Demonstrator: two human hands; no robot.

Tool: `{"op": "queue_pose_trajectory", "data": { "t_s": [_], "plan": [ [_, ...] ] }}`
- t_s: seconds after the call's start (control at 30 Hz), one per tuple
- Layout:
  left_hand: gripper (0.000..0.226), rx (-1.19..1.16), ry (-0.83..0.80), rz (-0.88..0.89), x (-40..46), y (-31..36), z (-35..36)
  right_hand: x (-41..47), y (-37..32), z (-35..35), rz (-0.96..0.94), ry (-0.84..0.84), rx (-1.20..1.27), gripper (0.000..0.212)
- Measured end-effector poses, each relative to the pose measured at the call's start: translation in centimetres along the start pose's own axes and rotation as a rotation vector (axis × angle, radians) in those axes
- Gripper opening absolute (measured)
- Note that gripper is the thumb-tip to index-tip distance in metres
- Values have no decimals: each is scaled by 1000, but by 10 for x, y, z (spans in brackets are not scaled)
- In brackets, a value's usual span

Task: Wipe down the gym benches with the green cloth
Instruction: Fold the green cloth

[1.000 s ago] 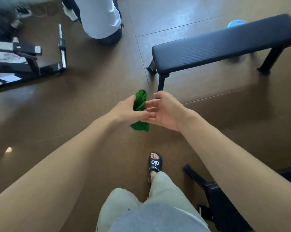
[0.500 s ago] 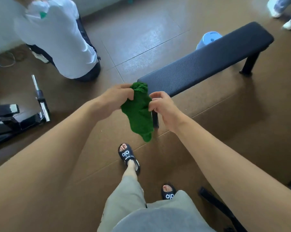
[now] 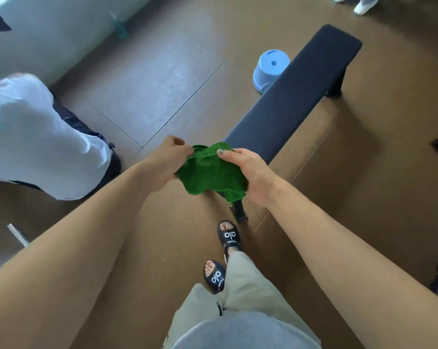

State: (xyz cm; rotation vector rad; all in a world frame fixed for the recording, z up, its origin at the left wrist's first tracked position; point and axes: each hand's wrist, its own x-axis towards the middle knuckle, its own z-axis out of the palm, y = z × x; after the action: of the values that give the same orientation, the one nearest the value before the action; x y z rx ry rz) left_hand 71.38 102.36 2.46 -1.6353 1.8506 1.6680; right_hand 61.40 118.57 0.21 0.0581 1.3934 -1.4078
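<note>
A fuzzy green cloth (image 3: 210, 170) is spread between both hands, in the air over the near end of a flat black gym bench (image 3: 295, 96). My left hand (image 3: 166, 162) pinches the cloth's left edge. My right hand (image 3: 248, 172) grips its right side, thumb on top. The bench runs away to the upper right; its near foot (image 3: 239, 212) shows below the cloth, its far leg (image 3: 334, 86) near the back end. The cloth hides the bench's near edge.
A person in a white top (image 3: 36, 144) crouches at the left. A light blue plastic stool (image 3: 270, 69) stands behind the bench. My sandalled feet (image 3: 228, 238) are close to the bench's near foot. A metal bar end (image 3: 18, 234) lies at lower left. More shoes (image 3: 362, 5) at top right.
I have stepped closer to the bench, which now points away from me. The cloth went from bunched in the left hand to spread flat between both hands.
</note>
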Motion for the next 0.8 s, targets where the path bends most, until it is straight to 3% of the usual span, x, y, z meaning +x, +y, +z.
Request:
{"op": "queue_pose_trajectory", "data": {
  "t_s": [0.13,0.37,0.47,0.6,0.7,0.8],
  "plan": [
    [56,27,-215,62,51,51,-15,62,-33,8,-32,76,77,52],
    [68,641,-246,283,130,135,-38,146,-106,30,-41,141,128,37],
    [60,793,-236,391,167,169,-52,177,-137,38,-38,145,98,43],
    [32,944,-261,587,235,219,-74,233,-175,51,-79,133,52,64],
    [10,1030,-328,689,288,258,-91,282,-205,60,-129,169,-193,83],
    [5,1067,-435,716,342,294,-108,330,-231,69,-134,246,-456,59]
  ]
}}
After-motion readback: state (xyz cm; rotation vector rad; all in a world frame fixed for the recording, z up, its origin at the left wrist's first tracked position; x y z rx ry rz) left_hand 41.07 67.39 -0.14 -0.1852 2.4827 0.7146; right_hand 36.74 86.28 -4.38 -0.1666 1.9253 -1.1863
